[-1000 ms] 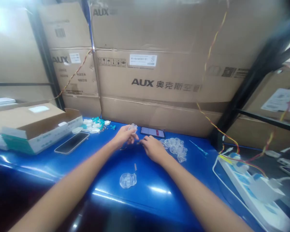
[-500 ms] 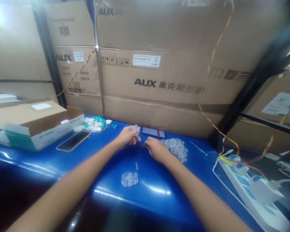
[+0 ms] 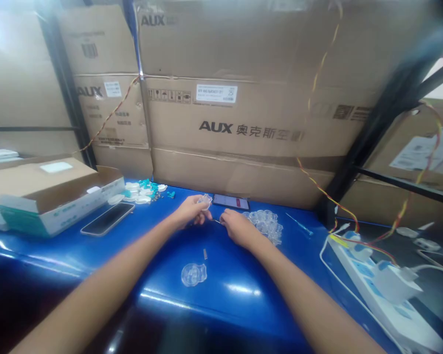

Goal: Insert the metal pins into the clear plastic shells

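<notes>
Clock from the hands. Cardboard wall (image 3: 221,169) at 12. Blue table (image 3: 229,265) under everything. Open carton (image 3: 74,209) at 9, power strip (image 3: 365,275) at 4 with plugs and cables.

Left hand (image 3: 190,212): closed on a clear part (image 3: 205,200), held up near the fingertips. Right hand (image 3: 238,226): narrow pinch on a thin rod (image 3: 216,221) that sticks out toward the left hand; too small to tell what it is or whether it touches the left fingers.

Dark-screen phone (image 3: 108,220) at 9, lit phone (image 3: 231,201) at 1. Clear-part heap (image 3: 268,226) at 3, just beside the right hand. White and teal pieces (image 3: 142,191) at 10. Blue-handled tool (image 3: 300,225) at 3, past the heap. Loose clear part (image 3: 193,274) at 6, small ribbed strip (image 3: 205,254) just above it.

Risks, my read: right wrist swinging toward 3 could scatter the heap. A sleeve-level sweep could push the loose part off the front edge, which looks near. Rod could slip; pinch is small, surface glossy.

Room: best toward 6–7, between the forearms, bar those two loose bits. Tight at 12 (phone, cardboard). 4 is blocked by strip and cable.
</notes>
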`<state>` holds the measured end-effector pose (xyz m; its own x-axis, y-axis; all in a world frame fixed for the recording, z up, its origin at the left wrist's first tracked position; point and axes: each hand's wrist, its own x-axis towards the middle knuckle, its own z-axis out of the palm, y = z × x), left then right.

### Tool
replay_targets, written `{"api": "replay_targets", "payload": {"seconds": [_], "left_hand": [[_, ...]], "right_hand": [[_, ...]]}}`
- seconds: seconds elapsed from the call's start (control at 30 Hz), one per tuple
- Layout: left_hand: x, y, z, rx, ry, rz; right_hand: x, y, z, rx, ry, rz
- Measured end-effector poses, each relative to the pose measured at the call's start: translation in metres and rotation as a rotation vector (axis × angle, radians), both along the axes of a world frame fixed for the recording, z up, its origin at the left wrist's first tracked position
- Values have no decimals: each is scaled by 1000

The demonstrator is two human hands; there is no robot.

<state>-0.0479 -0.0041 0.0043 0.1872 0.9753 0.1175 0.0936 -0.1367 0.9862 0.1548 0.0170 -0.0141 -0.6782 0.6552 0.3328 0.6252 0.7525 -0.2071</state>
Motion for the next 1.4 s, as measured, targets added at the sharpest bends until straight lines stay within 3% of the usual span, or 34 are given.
{"api": "replay_targets", "payload": {"seconds": [0.17, 0.33, 0.53, 0.7, 0.97, 1.23, 1.4], "left_hand": [[2, -6, 3, 28, 40, -130], [6, -9, 4, 55, 127, -217], [12, -15, 3, 88, 226, -293], [21, -16, -4, 169, 204, -237], [35, -19, -8, 241, 180, -57], [36, -23, -6, 295, 212, -27], [29, -15, -10, 270, 244, 29]], "right_hand": [[7, -9, 19, -125, 242, -16], [14, -19, 40, -612, 663, 52], [6, -29, 45, -816, 714, 64], [0, -34, 44, -982, 841, 64], [-12, -41, 37, -1028, 1014, 78], [-15, -42, 34, -987, 998, 14], [-9, -38, 39, -962, 990, 5]]}}
